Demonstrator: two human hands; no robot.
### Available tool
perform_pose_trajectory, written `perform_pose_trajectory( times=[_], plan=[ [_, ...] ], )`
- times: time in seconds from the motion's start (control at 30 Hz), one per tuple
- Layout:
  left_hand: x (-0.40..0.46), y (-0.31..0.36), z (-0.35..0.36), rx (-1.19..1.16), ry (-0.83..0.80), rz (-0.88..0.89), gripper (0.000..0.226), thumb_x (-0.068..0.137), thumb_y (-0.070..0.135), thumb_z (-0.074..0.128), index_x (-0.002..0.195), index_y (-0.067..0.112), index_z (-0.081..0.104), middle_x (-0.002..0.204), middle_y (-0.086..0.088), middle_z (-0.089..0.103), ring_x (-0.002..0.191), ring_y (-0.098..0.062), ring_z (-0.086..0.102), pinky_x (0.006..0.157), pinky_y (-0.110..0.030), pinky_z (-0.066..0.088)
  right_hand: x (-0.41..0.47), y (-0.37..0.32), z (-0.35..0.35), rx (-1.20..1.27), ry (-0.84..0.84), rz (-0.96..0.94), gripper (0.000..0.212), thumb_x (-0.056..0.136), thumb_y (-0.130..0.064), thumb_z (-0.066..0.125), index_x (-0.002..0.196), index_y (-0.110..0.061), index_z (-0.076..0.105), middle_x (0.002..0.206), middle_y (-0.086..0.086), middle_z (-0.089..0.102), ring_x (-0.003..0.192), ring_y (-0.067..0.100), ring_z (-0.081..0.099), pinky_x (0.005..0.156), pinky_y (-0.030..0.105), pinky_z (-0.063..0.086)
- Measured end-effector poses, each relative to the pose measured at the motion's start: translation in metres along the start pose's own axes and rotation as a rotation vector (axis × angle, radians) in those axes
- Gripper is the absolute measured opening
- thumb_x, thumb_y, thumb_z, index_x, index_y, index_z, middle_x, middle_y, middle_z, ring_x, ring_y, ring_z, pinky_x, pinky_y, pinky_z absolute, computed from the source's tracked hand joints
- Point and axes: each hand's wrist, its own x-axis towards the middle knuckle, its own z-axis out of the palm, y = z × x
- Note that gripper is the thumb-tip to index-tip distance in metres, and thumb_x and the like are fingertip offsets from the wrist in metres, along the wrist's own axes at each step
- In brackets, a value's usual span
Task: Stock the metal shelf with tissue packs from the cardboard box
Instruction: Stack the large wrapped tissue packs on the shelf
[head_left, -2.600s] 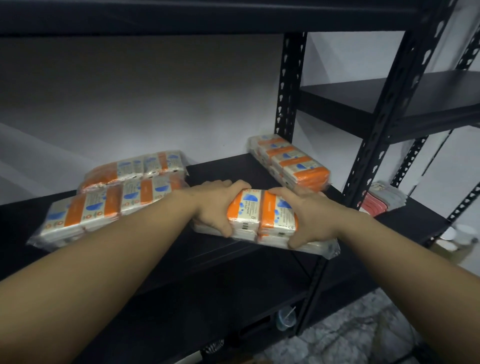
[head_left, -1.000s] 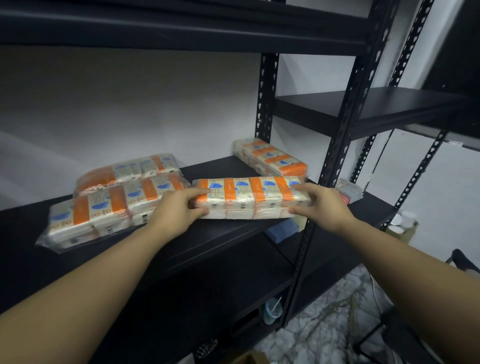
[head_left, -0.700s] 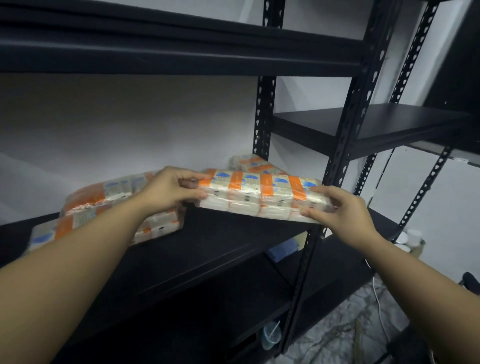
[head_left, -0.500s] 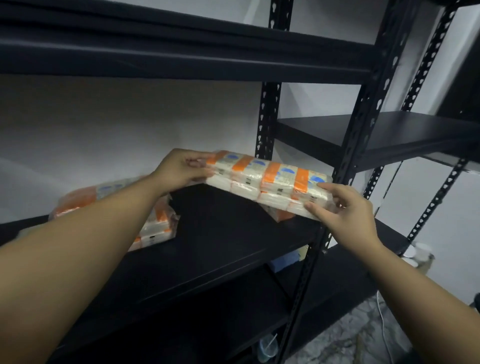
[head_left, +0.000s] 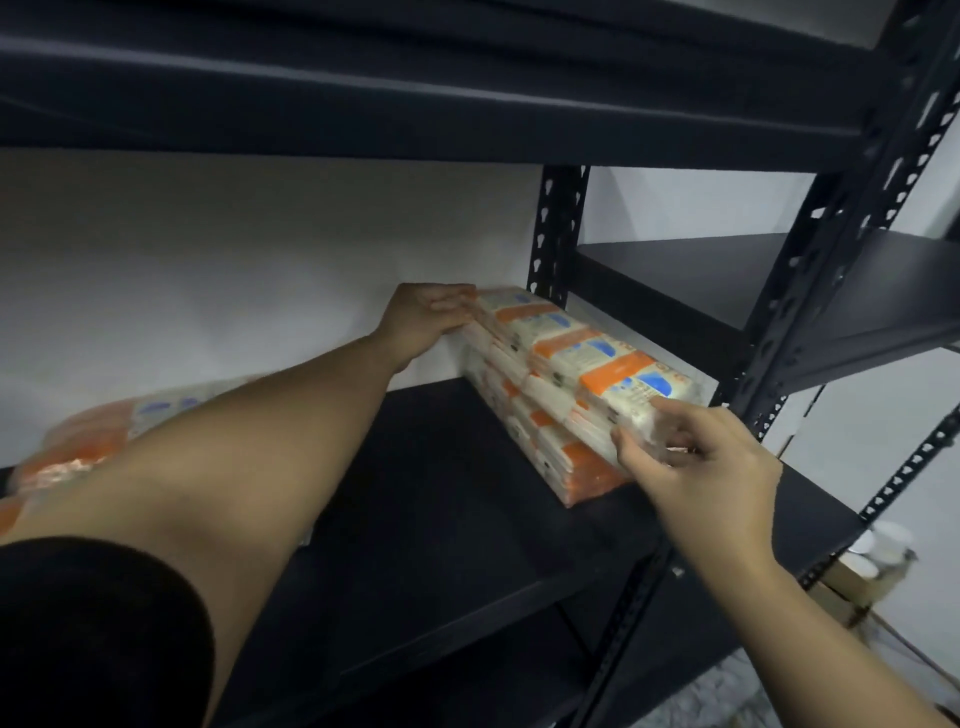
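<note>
A long orange-and-white tissue pack (head_left: 582, 348) lies on top of another tissue pack (head_left: 566, 457) at the right end of the black metal shelf (head_left: 441, 519), against the rear upright. My left hand (head_left: 423, 317) grips the top pack's far end by the wall. My right hand (head_left: 691, 462) holds its near end, fingers curled on the wrapper. More tissue packs (head_left: 88, 441) lie at the shelf's left end, partly hidden behind my left arm. The cardboard box is out of sight.
The upper shelf board (head_left: 415, 109) hangs low over the packs. A perforated front upright (head_left: 810, 291) stands just right of the stack. A neighbouring shelf unit (head_left: 779, 280) sits to the right. White cups in a box (head_left: 872, 551) stand on the floor at lower right.
Both hands lifted the long pack from the middle of the shelf, swung it to the right and back, and brought it down onto the pack at the right end.
</note>
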Motion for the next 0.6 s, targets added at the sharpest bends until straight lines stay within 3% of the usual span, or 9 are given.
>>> perform_pose_trajectory(
  times=[0.07,0.23,0.4,0.6],
  plan=[
    [0.014,-0.012,0.010,-0.013,0.030,-0.006,0.040,0.085,0.002,0.082,0.123,0.011,0.074,0.108,0.008,0.075,0.098,-0.002,0.072,0.098,-0.026,0.056,0.001,0.003,0.010,0.002,0.010,-0.004,0.040,0.074,-0.025,0.093,0.110,-0.015,0.078,0.096,-0.005,0.066,0.083,0.005,0.067,0.073,0.015,0.056],
    [0.034,-0.036,0.021,0.035,0.108,-0.026,0.037,0.084,0.002,0.082,0.110,0.027,0.077,0.107,0.005,0.077,0.103,-0.013,0.073,0.101,-0.036,0.057,-0.003,0.015,0.030,-0.029,-0.059,-0.009,0.048,0.077,-0.028,0.091,0.120,-0.014,0.076,0.111,-0.003,0.067,0.094,0.015,0.071,0.081,0.039,0.063],
    [0.040,-0.052,0.028,0.113,0.161,-0.021,0.032,0.089,0.007,0.078,0.120,0.017,0.076,0.113,0.000,0.076,0.103,-0.013,0.072,0.102,-0.032,0.056,-0.003,0.028,0.040,-0.073,-0.117,-0.021,0.051,0.076,-0.024,0.092,0.123,-0.014,0.074,0.115,-0.004,0.066,0.105,0.015,0.068,0.085,0.042,0.063],
    [0.045,-0.061,0.042,0.303,0.263,-0.047,0.024,0.097,0.014,0.070,0.120,0.013,0.076,0.117,-0.002,0.074,0.104,-0.017,0.070,0.096,-0.024,0.054,-0.002,0.031,0.048,-0.113,-0.137,0.015,0.053,0.075,-0.032,0.092,0.120,-0.016,0.070,0.113,-0.003,0.065,0.101,0.017,0.068,0.087,0.042,0.061]
  ],
)
